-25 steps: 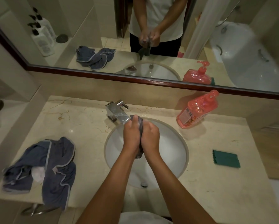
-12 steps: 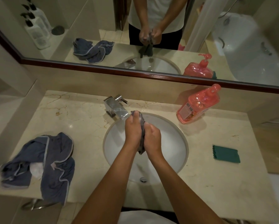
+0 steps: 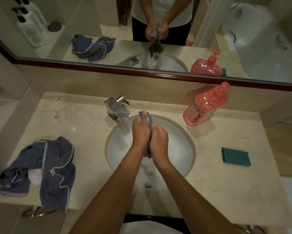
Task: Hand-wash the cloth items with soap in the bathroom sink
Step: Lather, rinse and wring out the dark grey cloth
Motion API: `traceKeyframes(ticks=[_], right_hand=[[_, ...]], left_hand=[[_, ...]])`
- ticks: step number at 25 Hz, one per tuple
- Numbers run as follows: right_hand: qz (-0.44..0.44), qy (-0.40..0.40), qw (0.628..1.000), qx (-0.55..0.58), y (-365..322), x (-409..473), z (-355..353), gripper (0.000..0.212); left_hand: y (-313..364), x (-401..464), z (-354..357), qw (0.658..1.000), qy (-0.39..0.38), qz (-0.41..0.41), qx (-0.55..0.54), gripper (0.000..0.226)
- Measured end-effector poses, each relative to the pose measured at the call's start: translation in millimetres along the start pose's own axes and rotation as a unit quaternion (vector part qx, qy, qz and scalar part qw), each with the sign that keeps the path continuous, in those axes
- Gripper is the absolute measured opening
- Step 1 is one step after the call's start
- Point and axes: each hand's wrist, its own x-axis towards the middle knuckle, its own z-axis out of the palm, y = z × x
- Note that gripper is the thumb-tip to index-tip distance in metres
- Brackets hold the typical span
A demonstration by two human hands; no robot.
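At the center of the frame, over the white sink (image 3: 184, 149), the left hand (image 3: 140, 132) and the right hand (image 3: 158, 141) press together, the fingers of both curled tight around a small grey cloth (image 3: 149, 118) bunched between them, its top end sticking out just right of the faucet (image 3: 118, 109). At lower left, a heap of blue cloths (image 3: 45, 168) lies on the counter (image 3: 218, 183). A pink soap bottle (image 3: 207, 105) stands at upper right, with 1 green sponge (image 3: 235, 157) below it.
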Motion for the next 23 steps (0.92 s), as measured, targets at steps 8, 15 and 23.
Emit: traceKeyframes(ticks=[8,15,23], right_hand=[[0.015,0.066,0.997,0.032,-20,52,-26,0.041],[0.091,-0.054,0.983,0.149,-37,79,-54,0.019],[0.219,-0.174,0.941,0.188,14,65,-64,0.057]], left_hand=[[-11,-20,7,0.992,-0.107,0.0,0.063,0.047],[-28,-5,-21,0.943,-0.289,-0.038,0.159,0.046],[-6,0,-22,0.964,-0.225,-0.098,-0.103,0.022]])
